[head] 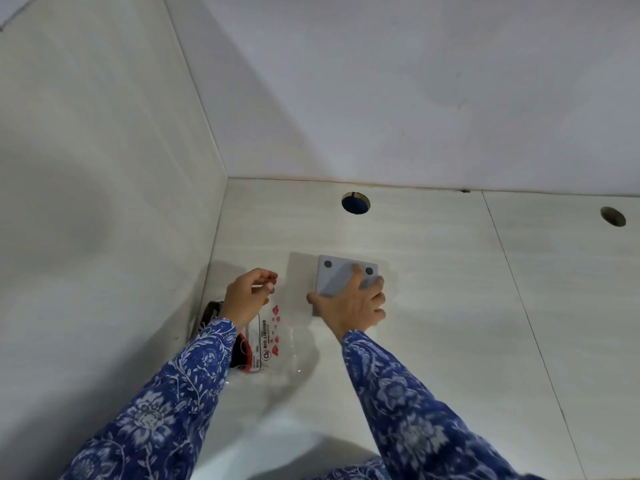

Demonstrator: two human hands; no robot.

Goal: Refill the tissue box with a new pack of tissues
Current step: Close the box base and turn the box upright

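Nearest to you, both of your forearms reach forward in blue sleeves with a pale floral print (162, 403), crossing the glossy white tiled worktop (450, 341).

Just past your left sleeve, the new pack of tissues in clear plastic wrap with red hearts and a red-and-black printed end (265, 337) lies flat on the worktop close to the left tiled wall (104, 202). Your left wrist covers part of it, and its dark end points toward the corner at the wall's foot.

Your left hand (247, 297) hovers above the far end of that pack. Its fingers are curled in toward the thumb with the tips close together; you cannot tell from here whether anything thin is pinched between them.

To the right and slightly farther on, your right hand (353, 304) clamps the square grey plastic tissue box (341, 275). The thumb hooks the box's left edge, the fingers spread across its upper face and right side. The box stands on the worktop, tilted, its flat face with two dark round spots turned toward you.

Beyond the box, near the back wall (415, 98), a round hole with a blue inside (355, 203) is cut into the worktop, and a second round hole (613, 216) sits far off to the right.
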